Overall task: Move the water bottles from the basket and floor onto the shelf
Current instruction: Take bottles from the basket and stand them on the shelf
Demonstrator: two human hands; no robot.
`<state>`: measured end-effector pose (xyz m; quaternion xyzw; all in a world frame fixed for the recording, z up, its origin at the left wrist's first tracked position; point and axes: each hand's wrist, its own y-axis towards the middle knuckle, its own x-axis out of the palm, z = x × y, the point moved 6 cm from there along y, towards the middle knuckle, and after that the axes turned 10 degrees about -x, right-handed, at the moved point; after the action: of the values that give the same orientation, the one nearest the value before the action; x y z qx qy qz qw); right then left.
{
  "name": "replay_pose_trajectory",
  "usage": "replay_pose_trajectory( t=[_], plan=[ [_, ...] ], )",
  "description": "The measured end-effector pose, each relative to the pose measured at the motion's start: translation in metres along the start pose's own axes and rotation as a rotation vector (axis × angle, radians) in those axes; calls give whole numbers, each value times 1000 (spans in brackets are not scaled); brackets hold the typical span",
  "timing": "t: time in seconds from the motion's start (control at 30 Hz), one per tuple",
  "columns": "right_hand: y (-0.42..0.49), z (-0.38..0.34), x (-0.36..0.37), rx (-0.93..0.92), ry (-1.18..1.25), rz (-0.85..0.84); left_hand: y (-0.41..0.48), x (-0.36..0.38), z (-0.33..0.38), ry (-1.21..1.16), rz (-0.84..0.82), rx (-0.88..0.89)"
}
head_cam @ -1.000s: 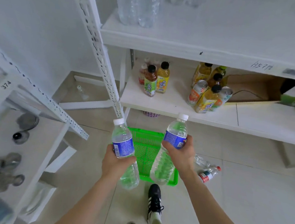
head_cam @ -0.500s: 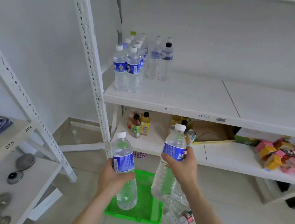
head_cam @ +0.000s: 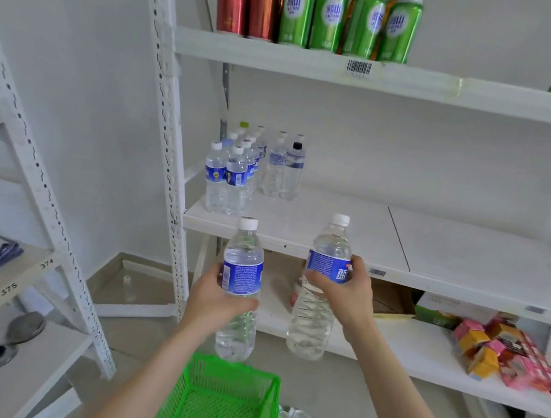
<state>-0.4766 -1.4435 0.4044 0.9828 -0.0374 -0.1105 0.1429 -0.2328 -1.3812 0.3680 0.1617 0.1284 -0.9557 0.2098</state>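
While our left hand (head_cam: 211, 301) closes round the label of one upright water bottle (head_cam: 243, 251), our right hand (head_cam: 346, 293), at its three o'clock, curls round the label of a second bottle (head_cam: 310, 328). Both hang above the green basket (head_cam: 227, 401) at six o'clock, before the shelf (head_cam: 331, 237) at twelve, whose standing bottles (head_cam: 236, 178) cluster at eleven.
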Motion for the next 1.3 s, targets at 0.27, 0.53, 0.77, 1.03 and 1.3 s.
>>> replay_pose_trajectory(
  t=[0.27, 0.53, 0.77, 1.03, 1.3],
  plan=[
    [47, -9, 13, -44, 78, -53, 36, 2, 38, -64, -9, 32],
    [125, 16, 60, -43, 185, -52, 135, 13, 60, -36, -48, 56],
    [199, 50, 78, -8, 229, -47, 224, 41, 85, 20, -95, 75],
    [295, 85, 101, -17, 195, -128, 311, 85, 103, -15, -86, 68],
    [371, 117, 136, -16, 185, -144, 389, 113, 103, -32, -32, 31]
  ],
)
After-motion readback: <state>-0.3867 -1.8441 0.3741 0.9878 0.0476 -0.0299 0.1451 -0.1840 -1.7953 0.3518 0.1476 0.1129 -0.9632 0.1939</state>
